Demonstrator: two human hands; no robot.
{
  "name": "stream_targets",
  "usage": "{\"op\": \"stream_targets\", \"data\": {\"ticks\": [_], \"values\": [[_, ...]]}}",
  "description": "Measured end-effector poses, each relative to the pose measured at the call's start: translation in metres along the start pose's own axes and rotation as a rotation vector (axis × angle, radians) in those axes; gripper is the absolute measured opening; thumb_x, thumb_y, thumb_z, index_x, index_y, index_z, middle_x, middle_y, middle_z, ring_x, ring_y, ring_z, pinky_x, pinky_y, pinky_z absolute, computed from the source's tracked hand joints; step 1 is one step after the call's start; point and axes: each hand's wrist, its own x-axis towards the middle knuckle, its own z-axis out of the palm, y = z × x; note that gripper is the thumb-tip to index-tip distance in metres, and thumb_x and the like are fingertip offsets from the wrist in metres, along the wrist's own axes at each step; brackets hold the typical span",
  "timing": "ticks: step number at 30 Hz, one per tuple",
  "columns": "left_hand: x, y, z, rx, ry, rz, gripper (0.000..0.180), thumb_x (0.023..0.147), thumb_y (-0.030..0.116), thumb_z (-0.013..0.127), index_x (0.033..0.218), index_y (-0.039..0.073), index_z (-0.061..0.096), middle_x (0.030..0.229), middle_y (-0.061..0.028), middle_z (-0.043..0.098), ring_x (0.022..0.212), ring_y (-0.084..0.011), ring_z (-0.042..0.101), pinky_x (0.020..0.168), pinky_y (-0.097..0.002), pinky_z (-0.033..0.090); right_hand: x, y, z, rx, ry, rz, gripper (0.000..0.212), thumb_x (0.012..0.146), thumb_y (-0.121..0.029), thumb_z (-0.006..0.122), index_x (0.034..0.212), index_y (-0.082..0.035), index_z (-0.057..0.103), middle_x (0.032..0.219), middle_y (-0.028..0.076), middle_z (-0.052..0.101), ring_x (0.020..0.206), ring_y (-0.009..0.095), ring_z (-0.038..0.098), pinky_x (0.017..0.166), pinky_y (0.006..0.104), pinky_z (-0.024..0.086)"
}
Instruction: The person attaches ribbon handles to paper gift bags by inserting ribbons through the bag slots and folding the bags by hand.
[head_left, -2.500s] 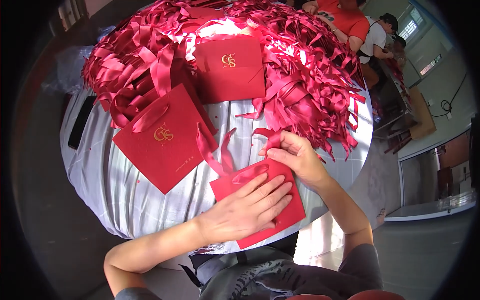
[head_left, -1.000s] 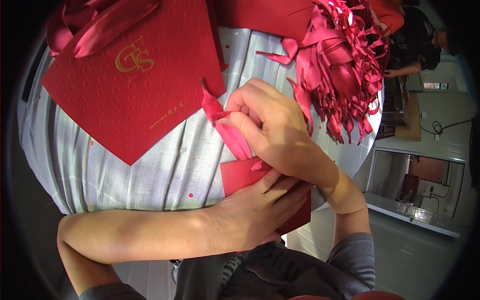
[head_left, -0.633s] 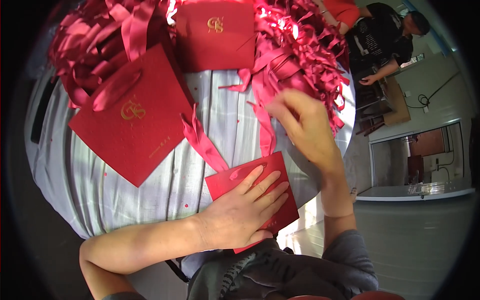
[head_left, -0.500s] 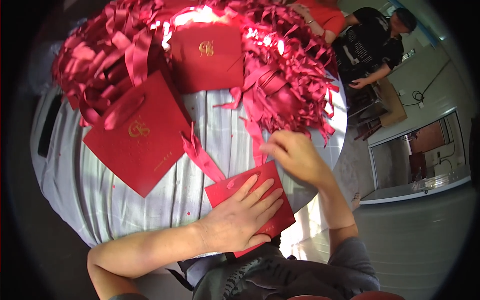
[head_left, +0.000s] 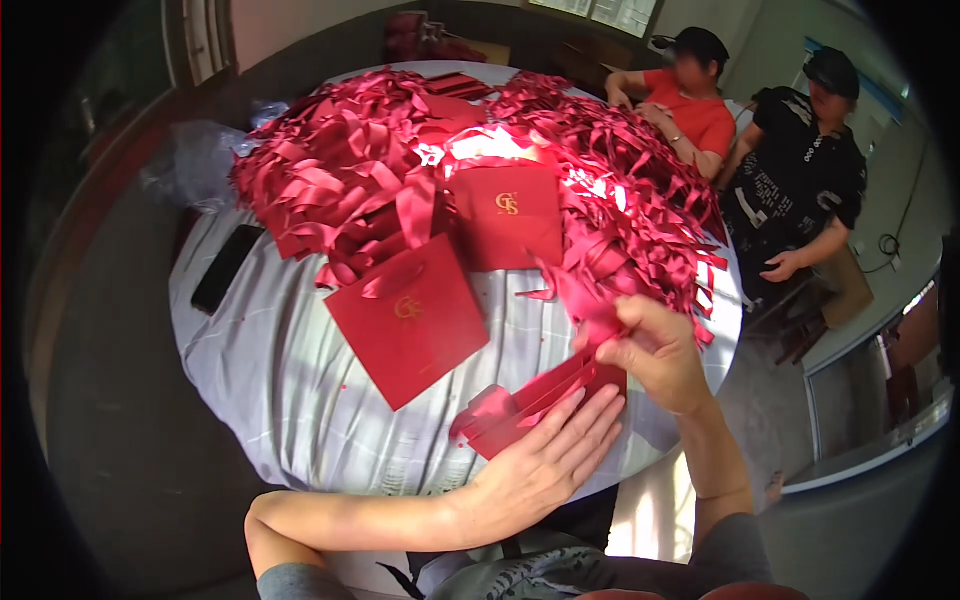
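the red paper gift bag (head_left: 502, 434) sits at the near edge of the cloth-covered counter (head_left: 290, 400), its mouth slanting from near left to far right. the left hand (head_left: 530, 478) lies flat along the bag's near face, fingers straight, pinching nothing. over at the far right end, the right hand (head_left: 662, 358) has its fingers clamped, as far as i can tell, on a red satin ribbon (head_left: 597, 326); the bag lies near and left of them.

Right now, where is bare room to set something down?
White cloth lies mostly bare between the black slab, the cornerwise red bag and the left forearm. Crowded: the far side, heaped with ribbons, and around the right hand.
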Motion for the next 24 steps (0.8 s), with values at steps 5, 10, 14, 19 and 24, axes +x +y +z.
{"op": "stream_targets", "data": {"ticks": [5, 10, 14, 19, 24], "values": [[-0.016, -0.038, -0.017, -0.083, 0.198, -0.261, 0.054, 0.078, 0.021, 0.06, 0.129, 0.004, 0.051, 0.138, -0.0174, 0.046, 0.133, -0.0367, 0.038, 0.105, -0.0564, 0.03, 0.07, -0.014, 0.038, 0.072, 0.076, -0.252, 0.015, 0.087, 0.003, 0.062, 0.102, 0.002, 0.058, 0.094, 0.004, 0.063, 0.089, 0.008, 0.059, 0.077, 0.0225, 0.048], [-0.044, -0.064, 0.015, -0.317, 0.147, -0.465, 0.054, 0.079, 0.015, 0.066, 0.129, 0.005, 0.051, 0.133, -0.017, 0.048, 0.134, -0.0374, 0.034, 0.112, -0.0547, 0.022, 0.13, 0.075, 0.044, -0.31, 0.041, -0.186, 0.034, 0.083, -0.015, 0.071, 0.109, 0.001, 0.055, 0.099, 0.012, 0.064, 0.089, 0.021, 0.064, 0.076, 0.031, 0.051], [-0.062, -0.064, 0.023, -0.344, 0.013, -0.449, 0.054, 0.079, 0.014, 0.066, 0.13, 0.007, 0.051, 0.133, -0.0145, 0.049, 0.134, -0.037, 0.035, 0.113, -0.053, 0.021, 0.136, 0.091, 0.012, -0.535, 0.294, -0.312, 0.013, 0.08, -0.008, 0.066, 0.091, -0.001, 0.062, 0.089, 0.015, 0.063, 0.079, 0.026, 0.064, 0.069, 0.0355, 0.051], [-0.057, -0.062, 0.03, -0.291, 0.042, -0.462, 0.049, 0.08, 0.014, 0.066, 0.126, 0.006, 0.054, 0.126, -0.0132, 0.055, 0.13, -0.0356, 0.04, 0.113, -0.0524, 0.023, 0.148, 0.129, -0.048, -1.039, 0.498, 0.067, 0.041, 0.078, -0.021, 0.072, 0.106, 0.004, 0.057, 0.1, 0.025, 0.061, 0.099, 0.039, 0.058, 0.085, 0.0449, 0.048], [-0.046, -0.057, 0.03, -0.254, 0.059, -0.471, 0.045, 0.08, 0.013, 0.066, 0.124, 0.005, 0.056, 0.121, -0.0123, 0.059, 0.126, -0.0353, 0.045, 0.112, -0.0516, 0.025, 0.158, 0.154, -0.056, -0.903, 0.557, 0.084, 0.038, 0.069, -0.027, 0.079, 0.094, -0.001, 0.068, 0.081, 0.013, 0.068, 0.076, 0.027, 0.066, 0.072, 0.0365, 0.052]]}}
